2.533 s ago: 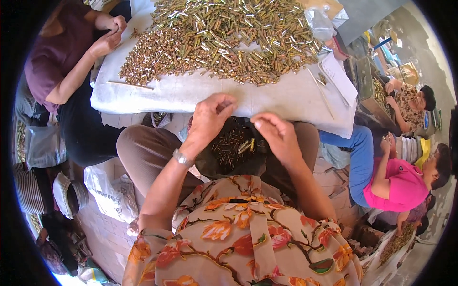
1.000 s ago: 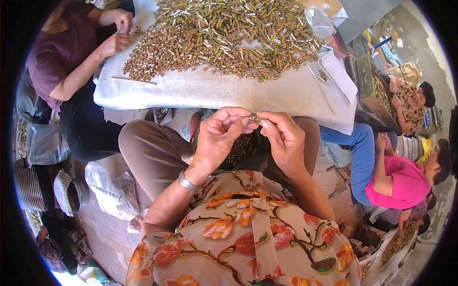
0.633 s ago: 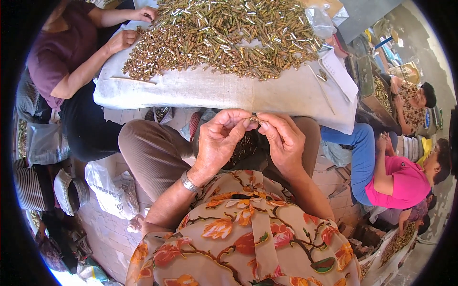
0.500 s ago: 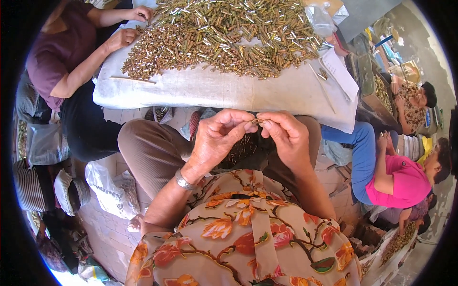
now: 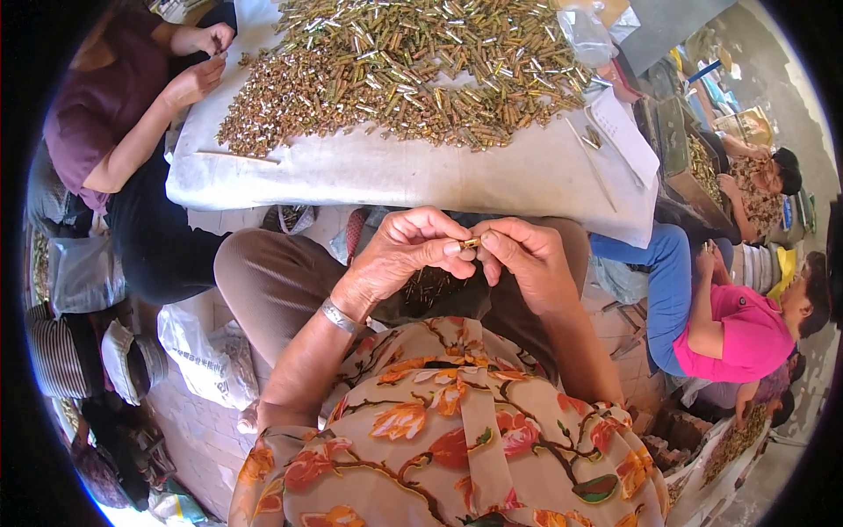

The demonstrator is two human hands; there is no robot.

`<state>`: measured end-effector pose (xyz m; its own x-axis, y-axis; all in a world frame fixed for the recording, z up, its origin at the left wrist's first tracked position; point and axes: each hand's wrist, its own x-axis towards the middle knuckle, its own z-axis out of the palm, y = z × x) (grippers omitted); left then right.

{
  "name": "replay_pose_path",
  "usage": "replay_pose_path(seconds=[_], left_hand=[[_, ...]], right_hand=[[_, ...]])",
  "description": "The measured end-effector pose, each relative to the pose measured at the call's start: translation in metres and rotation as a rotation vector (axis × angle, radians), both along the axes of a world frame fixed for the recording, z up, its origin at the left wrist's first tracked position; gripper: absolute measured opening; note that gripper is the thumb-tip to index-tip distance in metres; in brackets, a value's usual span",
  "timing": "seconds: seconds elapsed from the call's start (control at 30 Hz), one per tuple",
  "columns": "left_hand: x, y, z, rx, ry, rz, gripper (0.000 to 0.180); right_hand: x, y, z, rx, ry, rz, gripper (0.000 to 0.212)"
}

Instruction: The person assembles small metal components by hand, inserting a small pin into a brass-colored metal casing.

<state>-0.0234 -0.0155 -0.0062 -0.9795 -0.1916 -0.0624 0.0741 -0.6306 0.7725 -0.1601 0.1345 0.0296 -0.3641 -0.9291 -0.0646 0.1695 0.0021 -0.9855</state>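
My left hand (image 5: 395, 255) and my right hand (image 5: 529, 259) meet above my lap, just off the near table edge. Fingertips of both pinch one small brass-coloured metal piece (image 5: 471, 243), short and round like a sleeve. The fingers cover its ends, so its exact kind is not clear. Beyond them a large heap of similar golden metal cylinders (image 5: 421, 70) covers the table. Shorter pieces (image 5: 263, 110) lie at the heap's left side. Below my hands, between my knees, a dark container (image 5: 430, 294) with thin metal pieces shows partly.
The table has a pale cloth cover (image 5: 369, 176). Thin sticks (image 5: 235, 157) and a paper sheet (image 5: 622, 132) lie on it. A co-worker's hands (image 5: 200, 66) are at the far left corner. A person in pink (image 5: 733, 329) sits right. A white bag (image 5: 206, 356) stands on the floor.
My hands have tilted and dropped slightly, and more of the metal piece shows between my fingertips. The co-worker's hands at left have drawn back from the heap.
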Motion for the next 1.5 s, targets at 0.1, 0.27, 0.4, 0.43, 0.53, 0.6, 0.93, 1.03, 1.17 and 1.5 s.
replay_pose_path(seconds=[0.1,0.27,0.4,0.43,0.53,0.6,0.93,1.03,1.17,1.5], left_hand=[[-0.008,0.003,-0.008,0.030,-0.006,0.075,0.015],[-0.015,-0.001,-0.024,0.157,0.042,0.015,0.014],[-0.026,-0.008,-0.030,0.243,0.051,-0.062,0.017],[-0.027,-0.009,-0.031,0.284,0.079,-0.092,0.018],[-0.030,-0.018,-0.029,0.290,0.059,-0.088,0.020],[-0.034,-0.025,-0.028,0.152,-0.037,0.052,0.019],[-0.107,-0.055,-0.031,-1.647,-0.269,0.564,0.011],[-0.114,-0.059,-0.033,-1.778,-0.265,0.546,0.009],[-0.108,-0.058,-0.031,-1.841,-0.217,0.522,0.012],[-0.111,-0.059,-0.023,-2.006,-0.109,0.403,0.022]], right_hand=[[0.000,-0.004,-0.005,-0.024,0.062,-0.098,0.020],[-0.014,-0.006,-0.006,0.085,-0.141,0.008,0.024],[-0.023,-0.010,-0.013,0.123,-0.270,0.049,0.022],[-0.022,-0.012,-0.011,0.120,-0.273,0.044,0.022],[-0.026,-0.015,-0.023,0.088,-0.360,0.023,0.023],[-0.032,-0.019,-0.025,0.061,-0.442,0.013,0.023],[-0.103,-0.111,-0.062,0.257,0.972,-0.303,0.017],[-0.104,-0.134,-0.060,0.423,1.324,-0.201,0.012],[-0.102,-0.142,-0.047,0.502,1.385,-0.061,0.013],[-0.110,-0.095,-0.052,0.151,0.997,-0.338,0.019]])
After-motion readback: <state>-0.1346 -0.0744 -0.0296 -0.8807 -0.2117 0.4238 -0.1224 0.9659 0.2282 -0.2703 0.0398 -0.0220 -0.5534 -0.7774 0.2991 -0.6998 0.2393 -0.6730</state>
